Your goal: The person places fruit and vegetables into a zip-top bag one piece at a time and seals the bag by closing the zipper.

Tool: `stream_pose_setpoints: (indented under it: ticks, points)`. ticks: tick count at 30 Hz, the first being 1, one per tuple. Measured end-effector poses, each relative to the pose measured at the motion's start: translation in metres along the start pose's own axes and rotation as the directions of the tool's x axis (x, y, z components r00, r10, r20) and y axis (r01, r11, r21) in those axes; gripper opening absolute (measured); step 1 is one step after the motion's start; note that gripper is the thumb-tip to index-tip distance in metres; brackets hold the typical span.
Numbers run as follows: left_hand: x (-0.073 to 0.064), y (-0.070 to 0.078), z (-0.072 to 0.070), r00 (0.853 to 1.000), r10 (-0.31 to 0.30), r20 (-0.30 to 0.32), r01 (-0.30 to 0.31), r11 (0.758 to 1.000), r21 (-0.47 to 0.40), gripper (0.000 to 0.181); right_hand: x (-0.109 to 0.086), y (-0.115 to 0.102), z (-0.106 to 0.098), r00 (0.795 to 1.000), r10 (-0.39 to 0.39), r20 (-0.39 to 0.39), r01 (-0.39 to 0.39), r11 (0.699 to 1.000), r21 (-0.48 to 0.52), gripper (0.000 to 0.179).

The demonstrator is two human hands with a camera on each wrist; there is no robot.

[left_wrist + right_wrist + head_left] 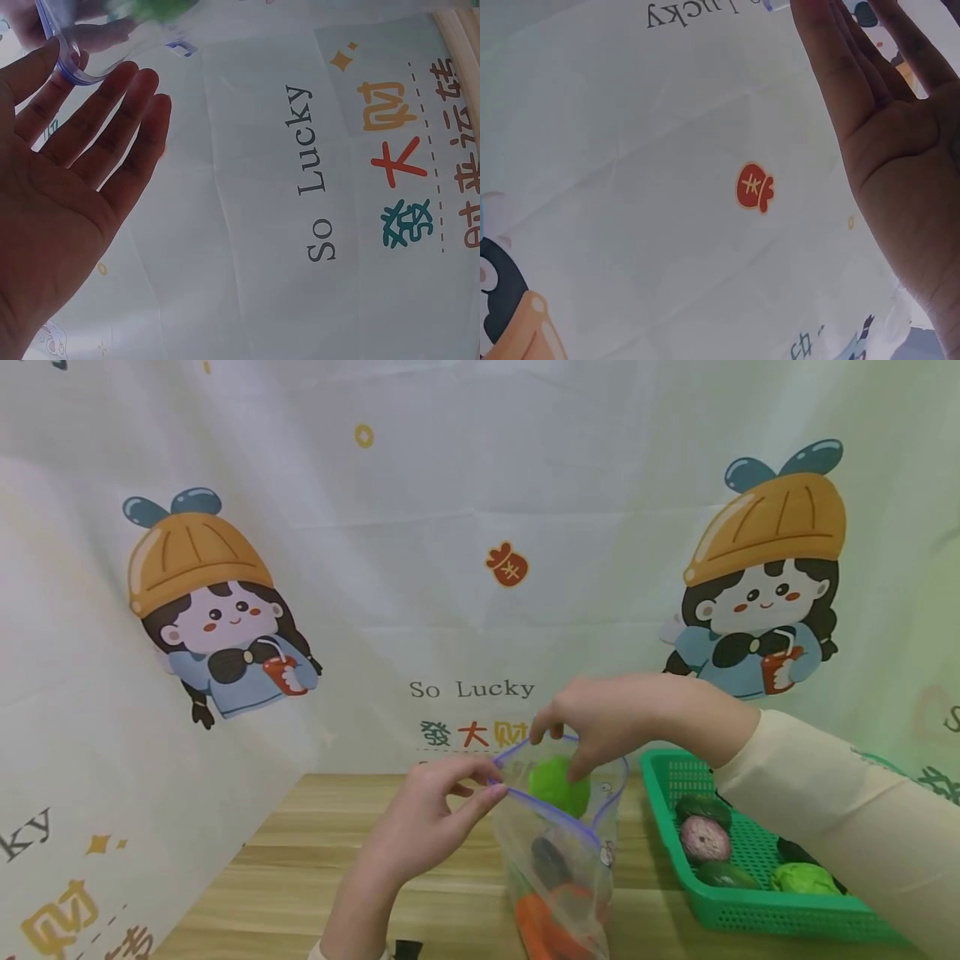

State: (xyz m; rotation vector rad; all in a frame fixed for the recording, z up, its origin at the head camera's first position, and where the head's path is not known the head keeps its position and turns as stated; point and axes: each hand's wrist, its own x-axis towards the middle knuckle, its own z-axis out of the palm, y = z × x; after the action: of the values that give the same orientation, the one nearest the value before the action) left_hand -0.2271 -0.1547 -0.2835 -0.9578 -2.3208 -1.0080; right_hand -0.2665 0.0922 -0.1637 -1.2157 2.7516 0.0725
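Note:
A clear zip bag [551, 893] with a purple zip rim stands on the table, its mouth spread apart. My left hand [431, 818] pinches the left side of the rim between thumb and fingers. Over the mouth is my right hand [618, 714], its fingers extended in the right wrist view and reaching the far rim. Its thumb overlaps a round bright-green vegetable [553, 787] at the bag's mouth; whether it touches is unclear. Lower in the bag are a dark oblong vegetable [550, 862] and orange-red pieces [540, 927], blurred by the plastic.
A green plastic basket [787, 914] stands on the right, partly behind the right sleeve. It holds a pinkish round vegetable [705, 839], a leafy green one [806, 879] and dark green ones. The wooden table [322, 860] meets a printed cloth backdrop [375, 593].

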Motion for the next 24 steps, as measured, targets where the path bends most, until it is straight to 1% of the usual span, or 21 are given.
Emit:
stream_pose_setpoints:
  ticks: [6,10,13,16,19,22,24]
  points:
    - [0.000,-0.001,0.000,1.000,0.005,-0.002,-0.005,1.000,0.001,0.004,-0.001,0.000,-0.002,0.999,0.030,0.035,-0.030,1.000,0.000,0.046]
    - [0.000,-0.002,0.000,1.000,0.011,-0.006,-0.011,1.000,0.008,0.005,-0.006,0.007,-0.005,0.998,0.045,0.050,-0.046,0.999,0.010,0.046]
    - [0.000,-0.003,0.000,1.000,0.005,-0.004,-0.005,1.000,0.015,0.004,-0.010,0.018,-0.007,0.997,0.052,0.053,-0.053,0.998,0.017,0.044]
    - [-0.001,-0.002,0.000,1.000,-0.006,0.001,0.006,1.000,0.022,0.003,-0.015,0.034,-0.008,0.997,0.062,0.054,-0.064,0.997,0.035,0.035]
    - [-0.002,-0.001,-0.001,1.000,-0.017,0.007,0.017,1.000,0.024,0.003,-0.021,0.057,-0.005,0.995,0.076,0.063,-0.080,0.995,0.056,0.029]
    - [-0.003,0.000,-0.001,1.000,-0.023,0.011,0.023,0.999,0.027,0.003,-0.026,0.086,0.003,0.986,0.135,0.103,-0.143,0.987,0.075,0.031]
    - [-0.004,0.000,-0.001,1.000,-0.028,0.014,0.027,0.999,0.022,0.003,-0.032,0.109,0.010,0.971,0.182,0.155,-0.199,0.974,0.104,0.036]
